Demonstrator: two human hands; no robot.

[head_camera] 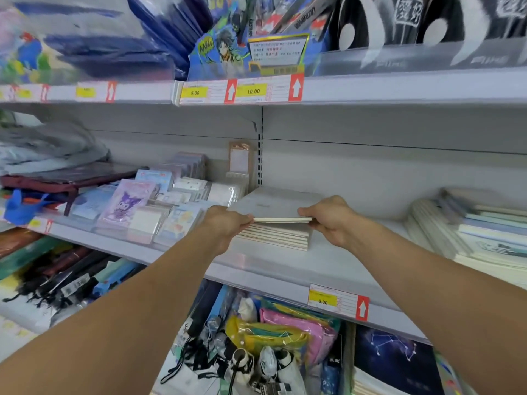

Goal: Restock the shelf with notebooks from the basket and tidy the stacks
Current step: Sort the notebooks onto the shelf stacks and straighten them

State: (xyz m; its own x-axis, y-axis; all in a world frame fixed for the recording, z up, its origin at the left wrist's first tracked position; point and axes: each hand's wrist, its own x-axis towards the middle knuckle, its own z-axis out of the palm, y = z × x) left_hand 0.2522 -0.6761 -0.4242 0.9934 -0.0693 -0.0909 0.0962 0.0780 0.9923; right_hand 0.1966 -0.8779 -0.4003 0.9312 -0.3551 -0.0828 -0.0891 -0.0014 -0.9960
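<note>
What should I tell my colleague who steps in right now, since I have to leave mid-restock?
Left hand: grip on the left end of the top notebook.
Right hand: grip on its right end.
The top notebook is held just above the grey notebook stack on the middle shelf, slightly lifted at the front edge.
Done: a stack of several notebooks already stands on the shelf.
Left: lower this one flush, square the edges. The pale stacks further right look fanned and uneven, so tidy them too. The basket is out of view; I cannot tell what remains in it.
</note>
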